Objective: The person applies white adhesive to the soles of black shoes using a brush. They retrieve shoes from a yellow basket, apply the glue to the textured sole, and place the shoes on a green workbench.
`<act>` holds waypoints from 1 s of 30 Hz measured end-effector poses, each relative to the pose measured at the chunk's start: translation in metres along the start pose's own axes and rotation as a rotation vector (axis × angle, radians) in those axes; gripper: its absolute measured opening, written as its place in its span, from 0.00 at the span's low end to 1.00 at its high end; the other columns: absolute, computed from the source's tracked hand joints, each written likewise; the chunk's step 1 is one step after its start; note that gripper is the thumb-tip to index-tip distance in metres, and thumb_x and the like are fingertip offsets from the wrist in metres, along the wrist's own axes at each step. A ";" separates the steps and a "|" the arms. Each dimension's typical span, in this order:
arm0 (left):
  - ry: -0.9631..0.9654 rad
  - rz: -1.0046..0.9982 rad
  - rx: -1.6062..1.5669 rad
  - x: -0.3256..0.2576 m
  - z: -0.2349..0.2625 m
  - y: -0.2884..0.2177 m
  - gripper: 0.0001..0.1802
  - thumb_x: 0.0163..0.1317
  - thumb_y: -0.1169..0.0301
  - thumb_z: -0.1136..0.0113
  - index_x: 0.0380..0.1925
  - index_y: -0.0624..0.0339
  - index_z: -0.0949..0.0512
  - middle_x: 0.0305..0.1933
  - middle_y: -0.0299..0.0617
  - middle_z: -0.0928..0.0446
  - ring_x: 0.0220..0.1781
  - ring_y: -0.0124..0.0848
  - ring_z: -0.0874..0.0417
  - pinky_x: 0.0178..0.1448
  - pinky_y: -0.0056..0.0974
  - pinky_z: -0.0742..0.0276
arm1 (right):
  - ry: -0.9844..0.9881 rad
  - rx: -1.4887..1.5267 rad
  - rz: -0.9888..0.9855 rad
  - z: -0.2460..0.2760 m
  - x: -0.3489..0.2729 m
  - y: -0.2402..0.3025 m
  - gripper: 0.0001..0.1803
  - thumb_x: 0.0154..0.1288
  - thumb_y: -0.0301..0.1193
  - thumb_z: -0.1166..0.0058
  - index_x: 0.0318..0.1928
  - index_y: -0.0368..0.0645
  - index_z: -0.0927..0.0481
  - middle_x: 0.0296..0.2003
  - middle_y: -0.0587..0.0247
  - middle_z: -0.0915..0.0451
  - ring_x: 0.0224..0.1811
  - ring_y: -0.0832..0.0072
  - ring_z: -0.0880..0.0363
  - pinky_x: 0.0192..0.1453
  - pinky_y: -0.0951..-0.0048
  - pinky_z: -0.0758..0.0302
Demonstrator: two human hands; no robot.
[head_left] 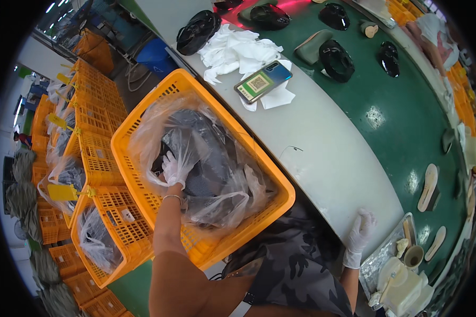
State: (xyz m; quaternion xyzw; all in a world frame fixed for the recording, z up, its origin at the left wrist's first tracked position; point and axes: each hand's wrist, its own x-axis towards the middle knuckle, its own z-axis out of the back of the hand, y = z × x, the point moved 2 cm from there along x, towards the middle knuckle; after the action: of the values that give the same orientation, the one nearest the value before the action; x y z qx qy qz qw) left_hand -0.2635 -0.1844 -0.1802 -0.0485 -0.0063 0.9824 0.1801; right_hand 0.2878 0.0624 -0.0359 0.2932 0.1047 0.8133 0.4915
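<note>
My left hand [173,169], in a thin white glove, reaches into a clear plastic bag [232,203] that lines an orange crate [272,166]. Its fingers look loosely apart beside dark pieces [209,145] in the bag, some with a grey mesh-like surface. Folds of plastic partly cover the hand, and I cannot make out anything held. My right hand [361,232], gloved the same way, is at the near edge of the pale worktop [338,164]. Its fingers are slightly bent and hold nothing.
White cloths [235,50] and a phone [263,81] lie on the worktop. Black shoe pieces [337,61] and pale shoe forms [428,187] rest on the green conveyor [375,116]. A metal tray [375,264] holds a cup [413,256]. Stacked orange crates [103,158] stand left.
</note>
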 end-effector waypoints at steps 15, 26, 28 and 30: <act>-0.292 -0.106 0.142 0.011 -0.062 0.016 0.52 0.46 0.49 0.34 0.63 0.69 0.45 0.63 0.60 0.40 0.62 0.57 0.37 0.63 0.48 0.35 | 0.011 -0.020 -0.007 -0.004 0.006 0.008 0.08 0.58 0.17 0.50 0.37 0.41 0.24 0.36 0.57 0.24 0.42 0.60 0.28 0.50 0.62 0.34; -0.124 0.180 -0.216 0.023 -0.062 0.043 0.43 0.47 0.53 0.33 0.57 0.71 0.35 0.54 0.61 0.30 0.52 0.53 0.26 0.57 0.45 0.29 | 0.015 -0.029 0.012 -0.006 0.001 0.000 0.10 0.56 0.16 0.50 0.37 0.42 0.24 0.36 0.58 0.24 0.44 0.61 0.28 0.51 0.62 0.34; -0.130 0.184 -0.238 0.022 -0.064 0.044 0.42 0.47 0.53 0.33 0.56 0.71 0.35 0.54 0.61 0.29 0.52 0.52 0.25 0.57 0.44 0.29 | 0.011 -0.026 0.017 -0.006 0.002 0.001 0.10 0.56 0.16 0.50 0.37 0.42 0.24 0.36 0.58 0.24 0.44 0.61 0.28 0.52 0.62 0.34; -0.146 0.198 -0.257 0.018 -0.065 0.044 0.41 0.47 0.54 0.33 0.56 0.71 0.34 0.53 0.61 0.29 0.52 0.52 0.25 0.57 0.44 0.29 | 0.008 -0.049 0.006 -0.006 0.002 0.001 0.10 0.56 0.16 0.50 0.38 0.42 0.24 0.37 0.57 0.24 0.45 0.61 0.28 0.52 0.62 0.33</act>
State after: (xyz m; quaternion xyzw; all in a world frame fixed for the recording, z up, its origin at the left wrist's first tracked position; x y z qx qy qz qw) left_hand -0.2895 -0.2194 -0.2481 -0.0002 -0.1399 0.9874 0.0739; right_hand 0.2827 0.0643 -0.0393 0.2782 0.0859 0.8183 0.4957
